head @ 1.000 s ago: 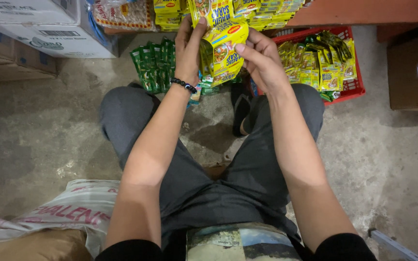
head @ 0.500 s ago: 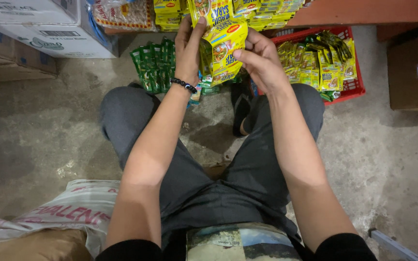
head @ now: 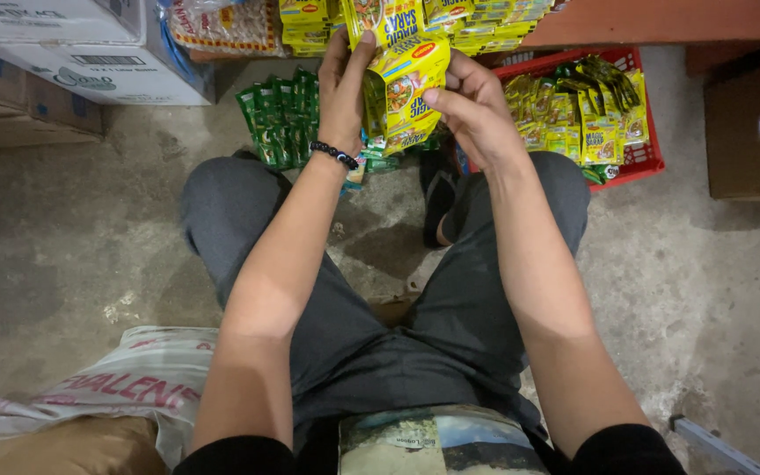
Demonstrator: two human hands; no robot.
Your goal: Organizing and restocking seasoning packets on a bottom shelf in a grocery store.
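Green sachets (head: 281, 119) stand upper left. My left hand (head: 342, 92) and right hand (head: 472, 105) both pinch the yellow sachet strip (head: 406, 88) at top centre — best gripped by its edges, kept flat — red basket (head: 639, 157) upper right.

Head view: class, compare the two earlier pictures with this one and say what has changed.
Hardly anything. The right hand has curled slightly closer on the yellow sachets; the left hand still holds them. The green sachets and red basket have not moved.
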